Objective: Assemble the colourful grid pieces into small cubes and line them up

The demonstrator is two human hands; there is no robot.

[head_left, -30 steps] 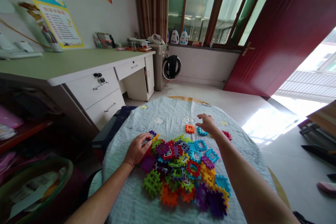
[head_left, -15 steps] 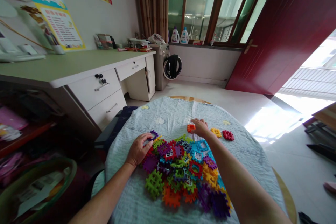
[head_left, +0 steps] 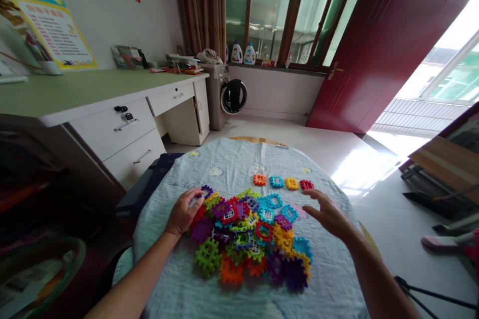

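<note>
Change noted: half a second ago we had the right hand (head_left: 325, 211) over the far row, by the orange tile (head_left: 259, 180) and hiding the blue tile (head_left: 277, 181). Now it has drawn back to the right and nearer us, so the whole row shows. We read this as the right hand released from the row, with four tiles standing apart from the rest.

Right hand: thumb and fingers spread, no piece seen between them. The red tile (head_left: 307, 185) lies just beyond its fingertips; contact cannot be judged. The yellow tile (head_left: 292, 184), the blue and the orange follow leftward from there, gaps between.

Left hand (head_left: 182, 213): fingers curved at the near-left side of a purple tile (head_left: 209, 190); we cannot tell whether it pinches anything.

Obstruction: the heap of tiles (head_left: 231, 271) fills the space between both hands, pieces overlapping and tilted, lower ones hidden.

Surroundings: pale tablecloth (head_left: 175, 279) under both hands; desk (head_left: 93, 84) beyond the left hand; washing machine (head_left: 217, 92) farther ahead; red door (head_left: 359, 45) beyond the right.
</note>
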